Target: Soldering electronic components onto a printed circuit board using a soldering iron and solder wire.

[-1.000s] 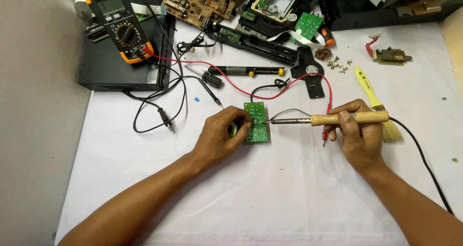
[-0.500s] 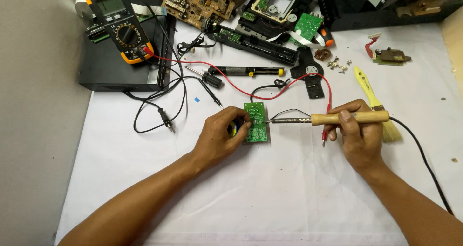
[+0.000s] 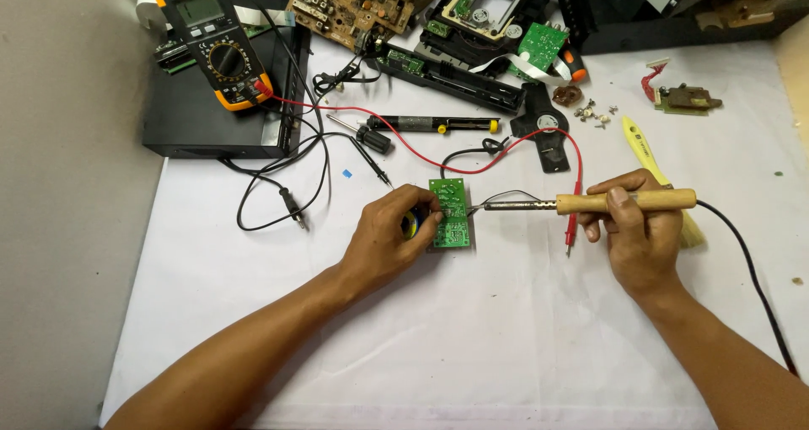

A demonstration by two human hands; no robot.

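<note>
1. My left hand (image 3: 389, 236) has its fingers (image 3: 428, 215) curled tight on the left edge of the small green rectangular circuit board (image 3: 451, 213), pinning it near the middle of the white-covered counter (image 3: 472, 346); something small, blue and yellow sits under the palm, and I cannot tell what it is.

2. My right hand (image 3: 636, 236) is closed around the pale wooden handle of the soldering iron (image 3: 581, 202), fingers wrapped and thumb on top. The metal shaft points left, and the tip reaches the board's right edge.

3. Risk closest in: my left fingertips lie just beside the hot tip. If the board skids, I judge a burn likely.

4. The board is braced from one side only. A push from the iron could twist it and drag the tip across neighbouring joints.

5. The iron's black cord (image 3: 750, 270) trails off to the right. A snag there would jerk the handle.

6. The red multimeter lead (image 3: 472, 154) loops close to the shaft, with its probe beside my right hand. I judge it could scorch if the iron swings up.

7. Containers: I see none holding loose parts. The small screws (image 3: 594, 114) lie bare on the cloth, where a sleeve could scatter them.

8. The nearest thing to a container is the open black plastic drive chassis (image 3: 484, 9) at the top, with its mechanism and a green board inside. The orange-and-grey multimeter (image 3: 215, 42) rests on a flat black box (image 3: 215, 110).
</note>
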